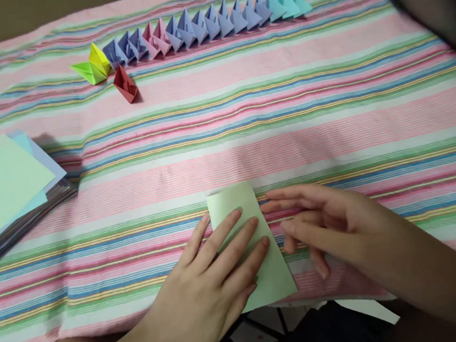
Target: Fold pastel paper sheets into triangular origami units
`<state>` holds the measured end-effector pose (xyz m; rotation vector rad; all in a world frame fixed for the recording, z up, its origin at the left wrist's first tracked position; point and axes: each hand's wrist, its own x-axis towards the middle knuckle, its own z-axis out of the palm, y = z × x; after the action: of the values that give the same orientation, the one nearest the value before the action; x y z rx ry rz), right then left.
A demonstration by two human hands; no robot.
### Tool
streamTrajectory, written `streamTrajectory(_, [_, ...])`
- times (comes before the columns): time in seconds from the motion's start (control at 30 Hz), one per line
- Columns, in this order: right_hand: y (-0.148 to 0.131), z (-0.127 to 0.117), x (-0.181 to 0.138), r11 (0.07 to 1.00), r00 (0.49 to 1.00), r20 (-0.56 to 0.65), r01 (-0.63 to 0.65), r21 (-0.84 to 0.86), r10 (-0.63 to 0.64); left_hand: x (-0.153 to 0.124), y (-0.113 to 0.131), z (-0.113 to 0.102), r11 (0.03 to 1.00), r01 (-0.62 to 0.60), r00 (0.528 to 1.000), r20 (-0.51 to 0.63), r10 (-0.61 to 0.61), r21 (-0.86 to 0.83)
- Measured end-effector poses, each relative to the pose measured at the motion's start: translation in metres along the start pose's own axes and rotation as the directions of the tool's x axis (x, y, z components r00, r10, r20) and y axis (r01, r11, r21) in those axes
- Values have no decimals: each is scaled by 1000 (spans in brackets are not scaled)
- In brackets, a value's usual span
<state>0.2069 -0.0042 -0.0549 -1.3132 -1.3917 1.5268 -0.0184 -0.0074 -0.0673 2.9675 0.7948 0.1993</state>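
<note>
A pale green sheet of paper point(275, 268), folded into an upright rectangle, lies at the front edge of the cloth-covered table. My left hand point(210, 280) rests on it with the fingers stretched out and spread, pressing it flat and hiding part of its left side. Just right of the paper, my right hand point(321, 221) hovers with its fingers apart and loosely curved, holding nothing. Its fingertips come close to the paper's right edge; whether they touch it I cannot tell.
A stack of coloured paper point(11, 181) lies at the left. Along the back stands a row of folded paper boats point(198, 26) in blue, pink and turquoise. A yellow-green folded piece point(93, 68) and a red one point(125, 85) sit at its left end. Striped cloth point(250, 152) covers the table.
</note>
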Motion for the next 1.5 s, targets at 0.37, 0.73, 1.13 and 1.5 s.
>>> streamTrajectory(0.37, [-17, 3, 32, 975, 989, 15, -143, -169, 147, -3, 0, 3, 999, -37, 999, -7, 37, -9])
streamTrajectory(0.73, [-19, 5, 38, 921, 955, -20, -291, -260, 296, -2, 1, 6, 999, 7, 1000, 4, -7, -47])
streamTrajectory(1.13, [-20, 6, 41, 886, 965, -85, -262, -383, 248, -2, 2, 6, 999, 27, 1000, 16, -26, -42])
streamTrajectory(1.5, [-18, 6, 42, 870, 964, -87, -263, -416, 250, -1, 2, 5, 998, 31, 999, 10, -31, -50])
